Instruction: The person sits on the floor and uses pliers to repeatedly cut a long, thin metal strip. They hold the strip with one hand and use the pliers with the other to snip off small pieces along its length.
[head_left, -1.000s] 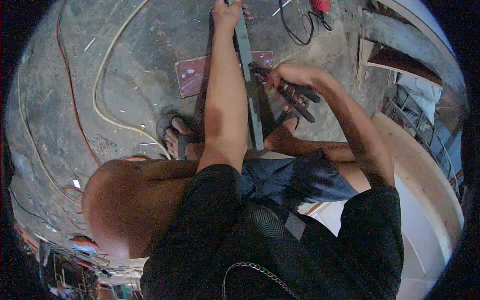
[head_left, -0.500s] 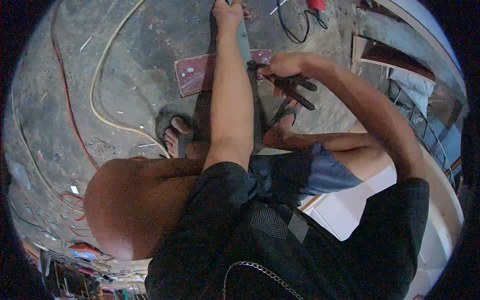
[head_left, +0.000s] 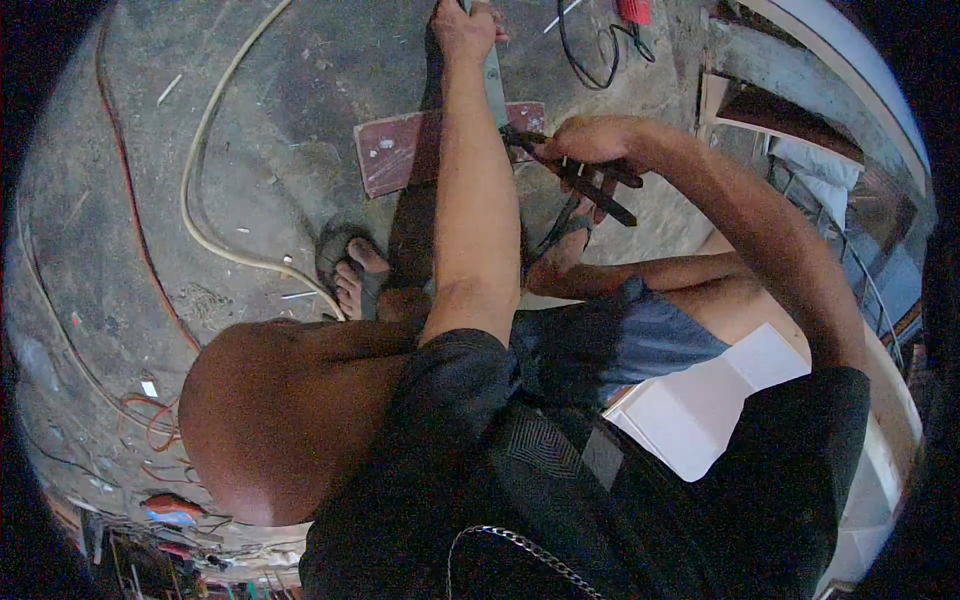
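Note:
My left hand [head_left: 466, 32], far ahead at the upper edge, is closed around a narrow grey-green strip [head_left: 494, 88]. The strip runs back toward me along the left forearm and over a reddish board [head_left: 398, 155] on the floor. To the right, my right hand [head_left: 592, 142] grips a dark two-handled tool [head_left: 612, 203] that looks like pliers or snips. Its head is at the strip's right edge, beside the board; I cannot tell whether the jaws are closed on the strip. The two handles stand apart below the fingers. My left forearm hides part of the board.
A pale hose [head_left: 190, 180] and a red-brown cable [head_left: 130, 190] curve across the concrete floor at left. A black cord [head_left: 600, 80] with a red piece [head_left: 635, 12] lies at top right. My sandalled foot [head_left: 355, 275] is near the board. White panels [head_left: 690, 410] lie at right.
My right hand and its tool have shifted slightly right and nearer to me. My left forearm sits a little further right in the picture. Both hands keep their hold.

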